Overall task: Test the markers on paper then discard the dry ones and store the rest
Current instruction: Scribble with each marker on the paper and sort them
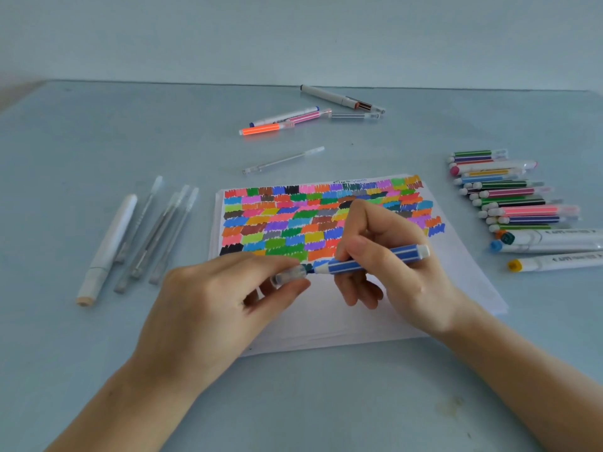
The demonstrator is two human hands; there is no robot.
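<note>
Two bare forearms enter the picture from the near edge, one from the near left and one from the near right. Neither arm wears a sleeve; no cloth shows anywhere up to the frame edge. The left hand (222, 298) has no ring, no watch and no bracelet. The right hand (391, 262) is also without any ring or band, and its wrist is bare. The fingernails that can be seen are short and without polish, with a natural, slightly glossy look. No gloves, plasters or marks of ink show on the fingers. Nothing else of the person is in view.
</note>
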